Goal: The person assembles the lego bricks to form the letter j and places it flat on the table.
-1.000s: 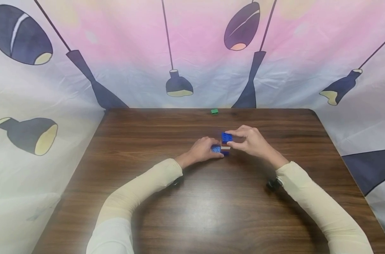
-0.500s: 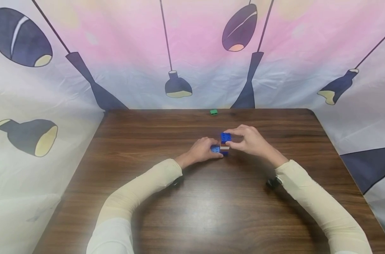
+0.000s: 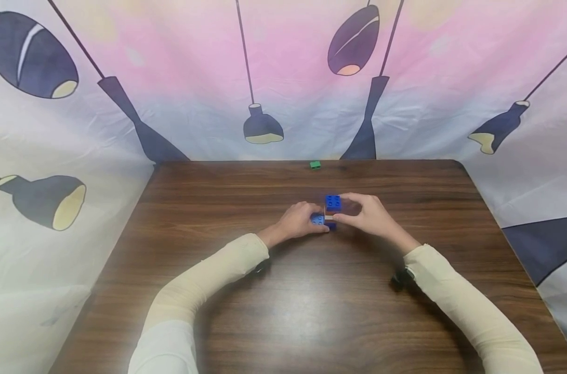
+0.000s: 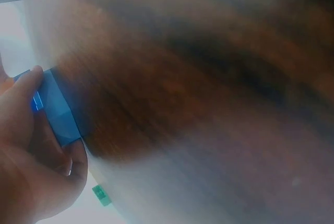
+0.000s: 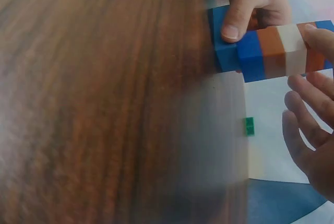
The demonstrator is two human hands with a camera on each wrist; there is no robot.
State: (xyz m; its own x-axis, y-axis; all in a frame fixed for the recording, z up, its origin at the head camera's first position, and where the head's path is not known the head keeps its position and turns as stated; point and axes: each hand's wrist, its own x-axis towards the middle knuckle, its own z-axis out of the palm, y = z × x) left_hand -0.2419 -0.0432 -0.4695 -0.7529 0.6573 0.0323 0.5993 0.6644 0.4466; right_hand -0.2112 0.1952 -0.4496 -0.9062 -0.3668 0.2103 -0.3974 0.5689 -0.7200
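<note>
A tower of toy bricks (image 5: 296,51) in blue, orange-brown and white layers rises from a lighter blue brick (image 3: 317,220). On its top is a dark blue brick (image 3: 333,201) with studs. My left hand (image 3: 298,221) grips the lighter blue brick at the base, thumb at the near side and fingers at the far side. My right hand (image 3: 371,214) is at the tower's right side. In the right wrist view its thumb (image 5: 321,38) lies over the upper orange-brown layer, while the other fingers are spread just beyond the tower.
A small green brick (image 3: 315,165) lies near the far edge of the dark wooden table (image 3: 283,311). Behind the table hangs a cloth backdrop (image 3: 208,78) printed with lamps.
My right hand has slid slightly right and down from the top blue brick, its thumb and fingers now wider apart. The brick stays on the tower. My left hand has not moved.
</note>
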